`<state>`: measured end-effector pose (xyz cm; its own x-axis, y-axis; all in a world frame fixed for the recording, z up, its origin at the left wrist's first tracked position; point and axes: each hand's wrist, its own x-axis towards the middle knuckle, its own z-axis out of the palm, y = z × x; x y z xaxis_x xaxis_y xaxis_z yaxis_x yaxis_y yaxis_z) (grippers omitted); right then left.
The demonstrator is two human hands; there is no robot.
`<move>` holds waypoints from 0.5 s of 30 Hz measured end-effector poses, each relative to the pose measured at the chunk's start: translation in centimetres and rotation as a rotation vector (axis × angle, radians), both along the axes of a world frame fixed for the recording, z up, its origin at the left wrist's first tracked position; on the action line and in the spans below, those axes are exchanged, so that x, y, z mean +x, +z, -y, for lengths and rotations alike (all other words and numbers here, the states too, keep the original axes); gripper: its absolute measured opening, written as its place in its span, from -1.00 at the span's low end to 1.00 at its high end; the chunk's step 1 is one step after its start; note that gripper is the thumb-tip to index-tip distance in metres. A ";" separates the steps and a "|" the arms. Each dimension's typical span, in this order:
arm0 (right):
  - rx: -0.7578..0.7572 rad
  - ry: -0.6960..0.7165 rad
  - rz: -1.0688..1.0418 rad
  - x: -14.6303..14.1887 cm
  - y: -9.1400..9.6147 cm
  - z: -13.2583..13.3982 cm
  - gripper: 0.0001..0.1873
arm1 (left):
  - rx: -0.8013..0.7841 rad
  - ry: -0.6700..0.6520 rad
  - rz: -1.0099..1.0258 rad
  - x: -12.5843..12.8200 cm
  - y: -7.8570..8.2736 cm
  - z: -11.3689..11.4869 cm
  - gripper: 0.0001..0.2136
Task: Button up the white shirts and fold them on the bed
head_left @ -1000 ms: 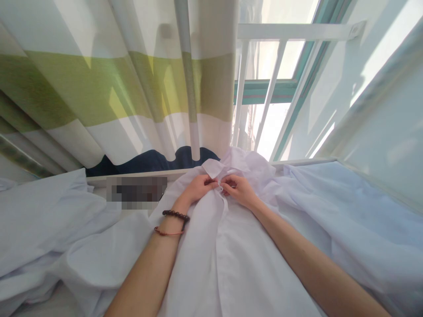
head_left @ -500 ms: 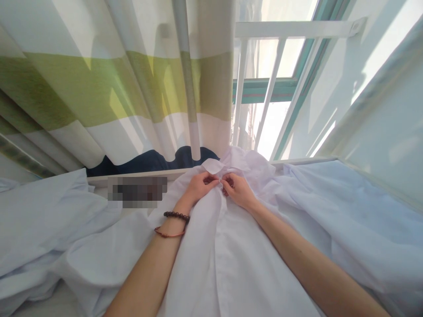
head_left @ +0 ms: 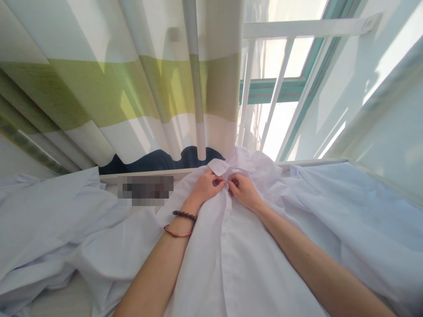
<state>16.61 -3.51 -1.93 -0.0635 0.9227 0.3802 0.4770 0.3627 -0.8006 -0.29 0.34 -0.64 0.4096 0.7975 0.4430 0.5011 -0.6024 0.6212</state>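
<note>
A white shirt [head_left: 238, 255] lies spread in front of me, its collar [head_left: 220, 166] at the far end near the window. My left hand [head_left: 206, 189], with a dark bead bracelet and a red cord at the wrist, pinches the left edge of the shirt front just below the collar. My right hand [head_left: 243, 191] pinches the right edge beside it. The fingertips of both hands meet at the placket; whatever small thing sits between them is hidden.
More pale fabric [head_left: 49, 220] is heaped at the left and a pale blue cloth [head_left: 357, 211] lies at the right. A striped green and cream curtain [head_left: 132, 88] hangs behind. White bars [head_left: 274, 92] guard a bright window.
The view has shifted slightly, so everything sits a little further right. Both hands stay pinched on the shirt front below the collar with only small finger movement.
</note>
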 end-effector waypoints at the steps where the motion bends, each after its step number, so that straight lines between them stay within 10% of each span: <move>1: 0.006 -0.003 0.017 0.0 0.1 0.0 -0.88 | -0.005 -0.001 -0.003 0.0 0.0 0.0 -0.88; 15: 0.120 -0.004 0.252 -0.3 0.2 0.3 -0.89 | -0.299 0.021 0.053 -0.6 1.0 0.5 -0.72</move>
<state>16.34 -3.79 -1.70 -0.1658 0.8724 0.4598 0.6572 0.4454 -0.6081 -0.90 -0.19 0.32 0.3744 0.9036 0.2081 0.4735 -0.3793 0.7950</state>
